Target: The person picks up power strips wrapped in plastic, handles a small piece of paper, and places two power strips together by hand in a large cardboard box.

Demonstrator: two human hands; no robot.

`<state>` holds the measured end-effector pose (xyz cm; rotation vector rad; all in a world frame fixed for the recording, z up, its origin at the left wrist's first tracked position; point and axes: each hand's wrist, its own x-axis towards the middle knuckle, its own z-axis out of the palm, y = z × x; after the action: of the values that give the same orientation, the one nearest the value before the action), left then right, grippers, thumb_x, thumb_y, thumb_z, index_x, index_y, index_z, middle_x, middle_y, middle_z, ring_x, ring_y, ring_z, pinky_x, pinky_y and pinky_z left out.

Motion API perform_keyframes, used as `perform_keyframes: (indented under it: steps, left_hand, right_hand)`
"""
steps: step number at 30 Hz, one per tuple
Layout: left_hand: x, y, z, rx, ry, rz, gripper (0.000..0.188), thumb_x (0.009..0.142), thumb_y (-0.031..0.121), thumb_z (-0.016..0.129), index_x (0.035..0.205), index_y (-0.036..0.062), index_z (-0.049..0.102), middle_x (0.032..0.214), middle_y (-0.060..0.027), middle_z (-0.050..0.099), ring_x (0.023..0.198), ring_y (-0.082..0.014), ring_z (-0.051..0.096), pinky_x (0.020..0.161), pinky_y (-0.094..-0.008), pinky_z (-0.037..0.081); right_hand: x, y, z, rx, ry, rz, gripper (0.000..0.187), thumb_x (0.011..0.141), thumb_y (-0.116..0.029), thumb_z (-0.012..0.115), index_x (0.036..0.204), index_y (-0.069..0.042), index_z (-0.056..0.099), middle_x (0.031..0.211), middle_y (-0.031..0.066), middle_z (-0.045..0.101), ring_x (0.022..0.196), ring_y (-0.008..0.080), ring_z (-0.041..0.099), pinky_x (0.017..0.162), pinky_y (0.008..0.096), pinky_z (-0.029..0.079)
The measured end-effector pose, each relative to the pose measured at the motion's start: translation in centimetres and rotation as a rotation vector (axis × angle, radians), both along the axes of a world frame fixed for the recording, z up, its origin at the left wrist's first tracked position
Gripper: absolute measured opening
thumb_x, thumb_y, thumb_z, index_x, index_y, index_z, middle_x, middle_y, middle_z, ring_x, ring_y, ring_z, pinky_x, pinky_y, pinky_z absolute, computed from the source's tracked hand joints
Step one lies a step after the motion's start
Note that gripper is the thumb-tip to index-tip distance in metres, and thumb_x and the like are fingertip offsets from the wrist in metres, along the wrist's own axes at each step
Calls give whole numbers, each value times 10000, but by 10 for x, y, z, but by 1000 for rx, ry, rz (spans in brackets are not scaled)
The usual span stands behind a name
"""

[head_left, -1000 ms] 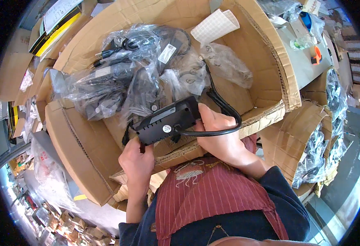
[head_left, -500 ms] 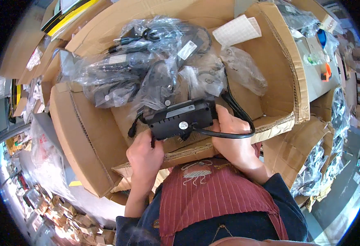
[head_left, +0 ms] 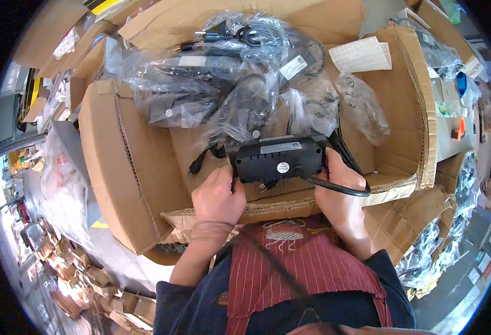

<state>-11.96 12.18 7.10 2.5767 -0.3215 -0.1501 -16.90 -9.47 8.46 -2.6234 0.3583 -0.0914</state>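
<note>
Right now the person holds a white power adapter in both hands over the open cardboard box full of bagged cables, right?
Not quite: the power adapter is black, not white, as the head view shows. The left hand and right hand do hold it over the open cardboard box of bagged cables.

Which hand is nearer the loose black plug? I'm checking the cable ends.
Left. The left hand sits just below the plug; the right hand is across the adapter.

Left hand [head_left: 218, 192] and right hand [head_left: 340, 192] raised (fingers curled), facing inward.
</note>
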Motion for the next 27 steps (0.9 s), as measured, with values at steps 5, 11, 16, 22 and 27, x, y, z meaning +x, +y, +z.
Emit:
perform_keyframes:
  steps: [5,11,16,22,27]
  left_hand:
    - [4,-2,4,-31,8,-9,140,746,35,632,884,16,640,798,-176,640,701,-382,630,613,-430,509]
    - [3,-2,-1,15,-21,-16,86,757,65,636,788,11,577,743,-175,611,678,-392,610,599,-466,486]
    - [2,-2,0,25,5,-23,91,765,75,638,787,9,580,750,-190,615,692,-402,614,616,-477,488]
    - [4,2,-2,45,-33,-50,108,769,81,637,773,-4,570,744,-204,619,693,-408,615,626,-488,487]
    - [5,1,-5,78,-29,-81,128,785,113,651,795,-3,597,749,-185,649,680,-373,653,616,-461,529]
  right_hand:
    - [2,0,3,28,14,-15,331,771,8,622,1100,30,586,768,225,657,682,392,660,593,456,527]
    - [2,-1,0,8,46,-2,269,790,-3,595,1056,21,562,775,227,647,706,408,653,614,480,522]
    - [2,1,4,22,72,-1,139,777,-3,583,894,6,508,769,229,629,717,424,637,625,493,510]
    - [2,0,1,38,102,-38,276,800,-42,597,1075,-27,614,784,261,637,773,461,626,683,516,499]
    - [3,0,2,39,74,-37,227,813,-57,604,1037,-20,618,789,265,635,783,462,627,686,521,494]
